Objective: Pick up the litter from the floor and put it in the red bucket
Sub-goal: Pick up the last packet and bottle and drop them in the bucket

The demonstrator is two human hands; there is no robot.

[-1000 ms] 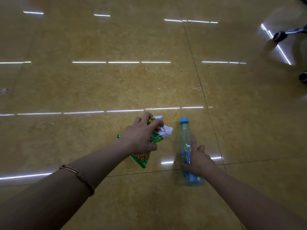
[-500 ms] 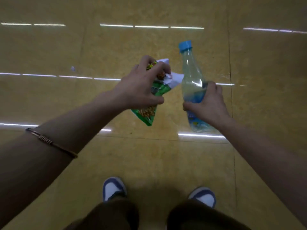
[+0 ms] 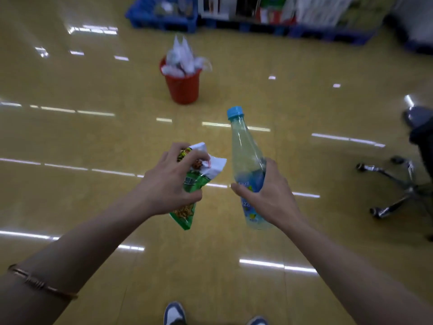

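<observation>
My left hand [image 3: 168, 181] grips a crumpled green snack wrapper [image 3: 199, 177] with a white torn end, held above the floor. My right hand [image 3: 264, 195] holds a clear plastic bottle [image 3: 244, 156] with a blue cap and blue label, upright and tilted slightly left. The red bucket [image 3: 184, 86] stands on the floor ahead, well beyond both hands, stuffed with white crumpled paper and plastic that rises above its rim.
Glossy yellow tile floor [image 3: 93, 141] all round. Blue pallets [image 3: 164, 19] with stacked goods line the back wall. An office chair base with chrome legs and casters [image 3: 398, 186] stands at the right. My shoes [image 3: 174, 314] show at the bottom edge.
Both hands lifted the wrapper and the bottle off the floor. The view rose from the floor to the room ahead, bringing the red bucket and the chair into sight.
</observation>
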